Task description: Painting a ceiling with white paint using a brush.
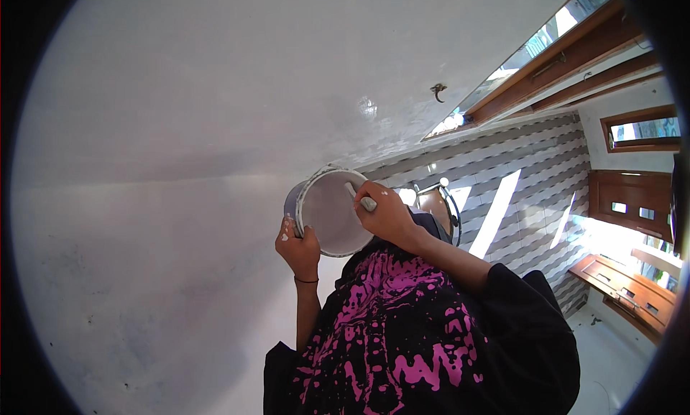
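Note:
A round paint bucket (332,212) is held in front of my chest, its mouth turned up toward me. Pale paint smears its rim, and the inside looks pinkish-white. My left hand (297,250) is closed on the bucket's left rim, thumb on the near side, with white paint spots on the skin. Over the right rim, my right hand (388,215) is closed around a pale, paint-smeared tool handle (368,204). One end of it shows beyond my fingers; the working end cannot be made out. White paint marks this hand too.
A large whitish wall (165,113) fills the left and top, with a dark hook (438,91) on it. To the right are a grey patterned tiled surface (532,163), a round-framed stool or chair (438,203), wooden window frames (553,63) and wooden doors (632,203).

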{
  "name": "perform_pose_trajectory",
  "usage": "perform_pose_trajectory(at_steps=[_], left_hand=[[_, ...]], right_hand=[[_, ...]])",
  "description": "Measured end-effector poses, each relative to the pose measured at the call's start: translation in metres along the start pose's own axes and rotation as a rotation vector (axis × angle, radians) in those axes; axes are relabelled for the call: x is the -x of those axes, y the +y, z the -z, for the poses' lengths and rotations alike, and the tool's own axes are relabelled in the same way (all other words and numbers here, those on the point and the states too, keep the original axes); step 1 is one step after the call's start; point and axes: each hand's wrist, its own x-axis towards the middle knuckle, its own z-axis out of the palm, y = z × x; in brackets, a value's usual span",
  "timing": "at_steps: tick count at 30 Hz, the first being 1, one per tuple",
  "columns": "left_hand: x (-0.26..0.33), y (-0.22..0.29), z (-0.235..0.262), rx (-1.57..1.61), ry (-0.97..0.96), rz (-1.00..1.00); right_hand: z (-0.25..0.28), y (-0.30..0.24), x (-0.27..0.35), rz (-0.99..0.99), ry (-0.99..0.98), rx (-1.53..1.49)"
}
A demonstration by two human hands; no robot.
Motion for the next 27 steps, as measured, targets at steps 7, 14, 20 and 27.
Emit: perform_pose_trajectory(at_steps=[7, 14, 20, 27], left_hand=[[0.004, 0.021, -0.001, -0.023, -0.042, 0.081], [0.008, 0.014, -0.013, -0.068, 0.020, 0.013], [0.007, 0.010, -0.017, -0.042, 0.254, -0.276], [0.011, 0.026, -0.005, 0.081, 0.117, -0.060]], right_hand=[[-0.003, -0.008, -0.012, -0.133, -0.022, 0.044], [-0.001, -0.010, -0.017, -0.182, -0.115, 0.139], [-0.016, 0.004, -0.018, -0.304, -0.071, -0.064], [-0.046, 0.019, -0.020, -0.209, -0.003, -0.103]])
